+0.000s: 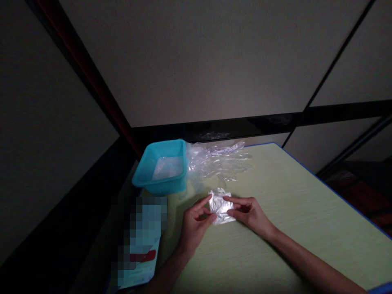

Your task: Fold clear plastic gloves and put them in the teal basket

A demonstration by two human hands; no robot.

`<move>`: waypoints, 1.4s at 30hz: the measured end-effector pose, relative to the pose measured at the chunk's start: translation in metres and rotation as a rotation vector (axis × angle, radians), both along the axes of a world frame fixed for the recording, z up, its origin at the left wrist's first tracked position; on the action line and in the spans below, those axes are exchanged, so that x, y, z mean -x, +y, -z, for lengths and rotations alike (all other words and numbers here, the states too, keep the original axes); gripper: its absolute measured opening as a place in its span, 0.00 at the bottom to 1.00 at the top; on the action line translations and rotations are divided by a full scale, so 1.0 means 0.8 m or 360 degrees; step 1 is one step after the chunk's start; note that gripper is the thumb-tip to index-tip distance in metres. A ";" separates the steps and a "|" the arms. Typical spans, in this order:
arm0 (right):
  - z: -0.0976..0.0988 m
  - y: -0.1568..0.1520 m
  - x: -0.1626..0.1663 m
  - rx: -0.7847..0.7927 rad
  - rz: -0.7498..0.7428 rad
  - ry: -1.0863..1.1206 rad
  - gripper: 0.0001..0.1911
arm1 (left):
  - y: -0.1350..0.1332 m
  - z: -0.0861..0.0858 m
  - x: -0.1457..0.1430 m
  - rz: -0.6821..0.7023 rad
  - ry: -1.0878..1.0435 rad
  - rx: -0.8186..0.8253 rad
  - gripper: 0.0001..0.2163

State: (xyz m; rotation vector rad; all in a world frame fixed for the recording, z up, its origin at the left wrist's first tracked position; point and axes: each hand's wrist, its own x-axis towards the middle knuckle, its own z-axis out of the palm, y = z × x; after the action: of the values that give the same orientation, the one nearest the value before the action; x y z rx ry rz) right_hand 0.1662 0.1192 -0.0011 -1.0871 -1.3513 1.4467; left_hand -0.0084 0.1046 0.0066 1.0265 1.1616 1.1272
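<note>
A small, crinkled, shiny clear plastic packet, roughly square, is held between my two hands just above or on the table; I cannot tell which. My left hand pinches its left edge, with the index finger at the upper corner and the thumb at the lower one. On the opposite side, my right hand grips the right edge between thumb and index finger. Beyond the packet, thin clear plastic gloves lie spread out, their fingers pointing right.
A turquoise plastic basket stands at the table's back left, with a whitish flat packet inside. In front of it lies a light-blue pack, partly blurred out. The pale green table has a blue edge; wardrobe panels rise behind.
</note>
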 end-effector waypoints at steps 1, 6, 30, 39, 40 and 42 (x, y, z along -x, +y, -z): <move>0.001 0.000 0.000 0.0001 0.0006 0.0008 0.25 | 0.000 -0.001 0.000 0.0004 0.0003 -0.0020 0.28; 0.004 0.002 -0.001 0.0019 0.0047 0.0044 0.24 | 0.000 -0.009 -0.004 -0.0050 -0.0039 -0.0095 0.34; -0.007 0.002 -0.003 0.0069 0.0280 0.0076 0.14 | -0.004 0.000 -0.010 0.0016 0.0181 -0.0202 0.23; -0.010 0.004 -0.003 0.0084 0.0288 0.0115 0.17 | -0.005 0.000 -0.011 0.0026 0.0238 -0.0172 0.22; -0.009 0.004 -0.003 0.0079 0.0291 0.0116 0.17 | -0.005 -0.001 -0.010 0.0037 0.0242 -0.0172 0.22; -0.008 0.004 -0.003 0.0073 0.0296 0.0118 0.17 | -0.006 -0.002 -0.010 0.0051 0.0251 -0.0182 0.20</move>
State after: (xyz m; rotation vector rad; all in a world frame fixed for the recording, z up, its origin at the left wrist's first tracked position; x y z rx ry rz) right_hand 0.1686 0.1224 0.0055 -1.1456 -1.1386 1.3732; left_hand -0.0007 0.1000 0.0079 1.2367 1.2112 1.1133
